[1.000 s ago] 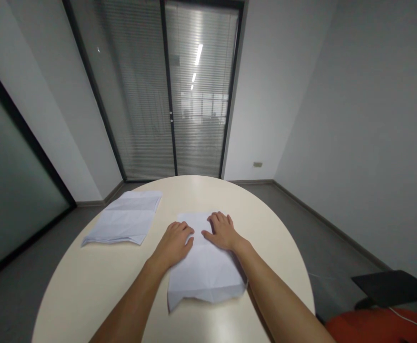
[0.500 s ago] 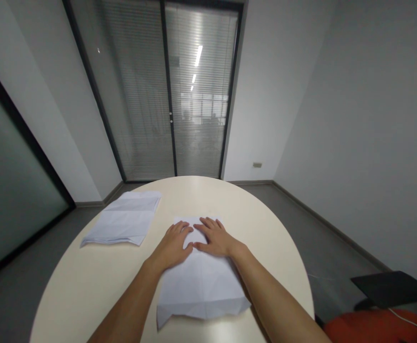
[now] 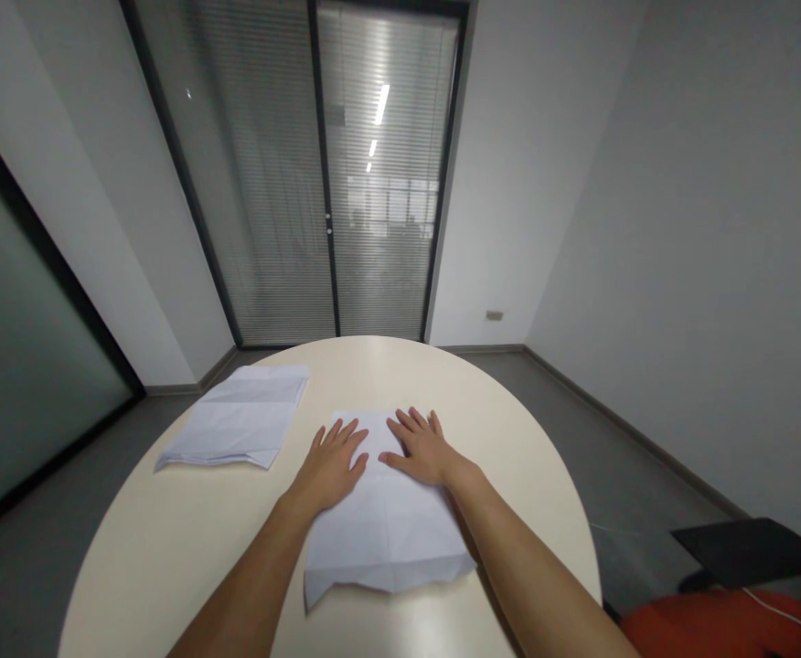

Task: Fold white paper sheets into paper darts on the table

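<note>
A creased white sheet of paper [image 3: 387,539] lies on the round table in front of me, its near edge bent and slightly lifted. My left hand [image 3: 332,466] rests on the sheet's far left part, fingers spread and pointing away from me. On the far right part lies my right hand [image 3: 420,450], also flat with its fingers apart. A narrow strip of paper shows between the two thumbs. Neither hand grips anything. The sheet's far corners are partly hidden beneath my fingers.
A stack of creased white paper sheets [image 3: 236,420] sits on the left of the cream round table [image 3: 517,475]. Beyond the table stands a glass partition with blinds [image 3: 387,274]. A red chair seat [image 3: 709,626] and a black panel [image 3: 750,551] are at lower right.
My hands have moved apart, the left toward the left and the right toward the right and slightly away from me. The sheet's near edge has shifted a little away from me.
</note>
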Demonstrator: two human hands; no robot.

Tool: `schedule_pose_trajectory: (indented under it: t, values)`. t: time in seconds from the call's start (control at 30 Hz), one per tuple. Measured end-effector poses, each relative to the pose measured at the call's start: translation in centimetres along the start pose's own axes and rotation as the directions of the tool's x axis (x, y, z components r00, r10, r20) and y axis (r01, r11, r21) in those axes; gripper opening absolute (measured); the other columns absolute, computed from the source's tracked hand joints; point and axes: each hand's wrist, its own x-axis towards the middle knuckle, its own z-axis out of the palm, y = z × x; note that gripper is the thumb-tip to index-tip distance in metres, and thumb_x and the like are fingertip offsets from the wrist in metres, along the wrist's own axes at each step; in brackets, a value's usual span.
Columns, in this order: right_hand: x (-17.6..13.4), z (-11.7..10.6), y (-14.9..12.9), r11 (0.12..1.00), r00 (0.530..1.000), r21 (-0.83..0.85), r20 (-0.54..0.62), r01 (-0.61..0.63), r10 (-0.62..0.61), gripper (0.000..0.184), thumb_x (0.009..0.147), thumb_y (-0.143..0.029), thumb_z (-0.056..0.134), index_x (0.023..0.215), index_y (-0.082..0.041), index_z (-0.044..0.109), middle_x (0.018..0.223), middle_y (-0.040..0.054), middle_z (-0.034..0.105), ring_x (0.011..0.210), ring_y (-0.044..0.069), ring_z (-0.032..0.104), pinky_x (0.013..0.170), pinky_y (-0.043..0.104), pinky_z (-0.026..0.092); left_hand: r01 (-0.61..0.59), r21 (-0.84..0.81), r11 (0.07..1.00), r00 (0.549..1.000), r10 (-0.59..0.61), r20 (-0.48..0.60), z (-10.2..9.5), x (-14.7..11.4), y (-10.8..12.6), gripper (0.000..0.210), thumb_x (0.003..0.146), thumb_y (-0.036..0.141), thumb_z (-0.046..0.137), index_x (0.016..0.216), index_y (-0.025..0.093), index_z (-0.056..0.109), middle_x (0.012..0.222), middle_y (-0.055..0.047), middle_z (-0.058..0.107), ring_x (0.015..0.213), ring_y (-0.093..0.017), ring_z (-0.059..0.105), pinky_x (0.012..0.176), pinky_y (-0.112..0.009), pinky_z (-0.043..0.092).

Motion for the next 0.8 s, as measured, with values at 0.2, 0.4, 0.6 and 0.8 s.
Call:
schedule_pose_trajectory:
  t: [0.2, 0.4, 0.6, 0.8]
  values:
    - [0.0, 0.2, 0.3, 0.999, 0.998, 0.028, 0.049, 0.040, -0.042, 0.109, 0.078, -0.090, 0.050, 0.162, -0.024, 0.028, 0.170, 0.0134, 0.016, 0.157, 0.038, 0.010, 0.124, 0.063, 0.002, 0.049, 0.043, 0.998, 0.996, -0.045, -0.079, 0.0, 0.1, -0.1, 0.049, 0.103, 0.036, 0.040, 0.146, 0.017, 0.053, 0.158, -0.014, 0.047, 0.149, -0.032, 0.039, 0.124, -0.058, 0.024]
    - [0.3, -0.2, 1.5, 0.996, 0.993, -0.003, -0.066, -0.094, 0.094, 0.098, 0.085, -0.084, 0.047, 0.160, -0.021, 0.036, 0.169, 0.0164, 0.022, 0.156, 0.040, 0.015, 0.123, 0.064, 0.006, -0.020, -0.023, 1.000, 1.000, 0.020, 0.000, 0.1, 0.0, 0.4, 0.055, 0.103, 0.043, 0.040, 0.150, 0.017, 0.049, 0.162, -0.012, 0.040, 0.152, -0.031, 0.034, 0.125, -0.055, 0.025]
    - [0.8, -0.4, 1.5, 0.995, 0.989, -0.022, -0.110, -0.099, 0.096, 0.083, 0.093, -0.075, 0.046, 0.157, -0.021, 0.041, 0.167, 0.0163, 0.029, 0.154, 0.038, 0.021, 0.122, 0.062, 0.010, -0.073, -0.036, 0.997, 0.993, 0.076, 0.085, -0.7, -0.2, 0.7, 0.063, 0.101, 0.049, 0.042, 0.155, 0.019, 0.042, 0.167, -0.012, 0.030, 0.156, -0.031, 0.022, 0.127, -0.056, 0.016]
    - [0.9, -0.3, 1.5, 0.998, 0.994, -0.018, -0.096, -0.061, 0.059, 0.088, 0.094, -0.076, 0.042, 0.159, -0.017, 0.037, 0.167, 0.0173, 0.026, 0.155, 0.039, 0.019, 0.123, 0.063, 0.007, -0.069, -0.037, 0.997, 0.989, 0.073, 0.128, -0.9, -0.1, 0.9, 0.062, 0.102, 0.051, 0.039, 0.157, 0.021, 0.039, 0.168, -0.010, 0.026, 0.157, -0.030, 0.019, 0.127, -0.055, 0.015]
